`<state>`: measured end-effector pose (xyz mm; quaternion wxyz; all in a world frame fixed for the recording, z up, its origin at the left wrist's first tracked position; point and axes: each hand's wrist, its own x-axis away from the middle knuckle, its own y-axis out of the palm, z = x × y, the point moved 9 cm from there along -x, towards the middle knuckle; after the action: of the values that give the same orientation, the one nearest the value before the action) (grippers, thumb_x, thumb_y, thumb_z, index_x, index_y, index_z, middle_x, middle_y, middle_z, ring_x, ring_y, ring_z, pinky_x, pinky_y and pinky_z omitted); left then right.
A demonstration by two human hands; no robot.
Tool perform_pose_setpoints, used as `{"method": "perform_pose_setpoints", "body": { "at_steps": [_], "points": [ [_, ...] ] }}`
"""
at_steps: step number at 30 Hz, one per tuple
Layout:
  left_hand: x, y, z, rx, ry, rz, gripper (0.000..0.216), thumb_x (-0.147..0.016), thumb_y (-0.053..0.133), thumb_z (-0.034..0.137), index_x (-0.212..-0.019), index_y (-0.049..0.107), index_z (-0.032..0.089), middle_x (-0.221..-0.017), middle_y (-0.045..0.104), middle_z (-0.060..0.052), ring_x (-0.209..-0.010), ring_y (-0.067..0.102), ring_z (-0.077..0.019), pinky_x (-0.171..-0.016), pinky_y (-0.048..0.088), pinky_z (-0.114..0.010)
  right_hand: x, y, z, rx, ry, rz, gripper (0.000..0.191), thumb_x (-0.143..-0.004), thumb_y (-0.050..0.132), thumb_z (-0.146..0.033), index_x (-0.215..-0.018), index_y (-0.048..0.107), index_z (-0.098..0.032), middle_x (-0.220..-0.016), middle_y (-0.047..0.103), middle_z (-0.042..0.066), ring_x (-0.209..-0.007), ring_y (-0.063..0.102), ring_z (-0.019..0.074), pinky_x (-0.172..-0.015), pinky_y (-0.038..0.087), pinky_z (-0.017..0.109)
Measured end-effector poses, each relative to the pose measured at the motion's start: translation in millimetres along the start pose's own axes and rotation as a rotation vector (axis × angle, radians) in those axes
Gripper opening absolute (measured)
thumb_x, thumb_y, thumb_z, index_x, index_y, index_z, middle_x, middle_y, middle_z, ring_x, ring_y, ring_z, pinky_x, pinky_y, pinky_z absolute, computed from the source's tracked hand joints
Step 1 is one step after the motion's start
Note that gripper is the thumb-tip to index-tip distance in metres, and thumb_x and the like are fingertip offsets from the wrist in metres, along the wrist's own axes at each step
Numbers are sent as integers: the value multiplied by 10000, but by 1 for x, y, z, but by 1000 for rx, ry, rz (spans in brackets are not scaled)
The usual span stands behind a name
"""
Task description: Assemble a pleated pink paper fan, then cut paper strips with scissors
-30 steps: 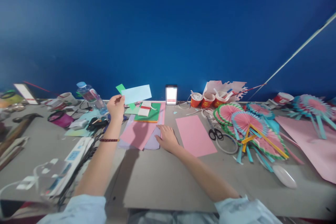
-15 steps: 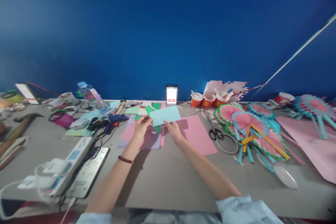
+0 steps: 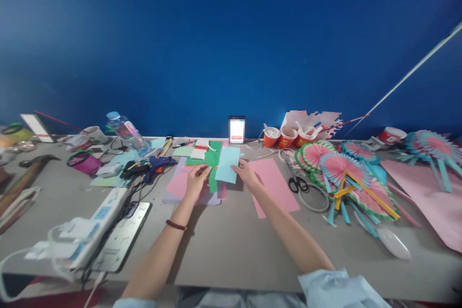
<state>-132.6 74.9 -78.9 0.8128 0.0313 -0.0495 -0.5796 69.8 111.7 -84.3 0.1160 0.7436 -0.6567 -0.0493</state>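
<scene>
My left hand [image 3: 197, 182] and my right hand [image 3: 246, 174] are raised just above the grey table [image 3: 224, 245], side by side. Between them they carry paper: my right hand pinches a light blue paper strip [image 3: 228, 164], held upright. My left hand grips a green paper strip [image 3: 213, 171] right beside the blue one. Under my hands lie a pink sheet [image 3: 182, 183] and a lilac sheet [image 3: 209, 197].
A larger pink sheet [image 3: 276, 187] lies right of my hands, then black scissors [image 3: 295, 180], a tape ring [image 3: 313, 197] and several pleated paper fans [image 3: 346, 173]. Red cups [image 3: 287, 137] and a phone [image 3: 236, 130] stand at the back. A glue gun [image 3: 155, 163], a bottle [image 3: 126, 131] and a power strip [image 3: 90, 231] sit left.
My left hand brought the blue and green strips down from the upper left to the middle. My right hand rose from the table and took the blue strip, which now stands upright.
</scene>
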Motion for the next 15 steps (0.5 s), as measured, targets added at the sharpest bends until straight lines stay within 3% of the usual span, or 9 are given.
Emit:
{"method": "perform_pose_setpoints", "body": {
  "at_steps": [6, 15],
  "points": [
    [1, -9, 14, -153, 156, 76, 302, -658, 734, 444, -796, 706, 177, -814, 709, -67, -764, 642, -194, -680, 502, -280, -7, 3, 11, 150, 19, 31, 282, -659, 736, -291, -901, 634, -187, -776, 724, 17, -734, 681, 196, -698, 542, 344],
    [4, -19, 17, -145, 202, 141, 280, -751, 663, 451, -836, 670, 184, -839, 688, -64, -795, 638, -192, -692, 500, -269, -32, 26, 12, 335, 76, 41, 167, -652, 719, -201, -811, 671, -194, -597, 656, -37, -559, 624, 143, -548, 489, 242]
  ]
}}
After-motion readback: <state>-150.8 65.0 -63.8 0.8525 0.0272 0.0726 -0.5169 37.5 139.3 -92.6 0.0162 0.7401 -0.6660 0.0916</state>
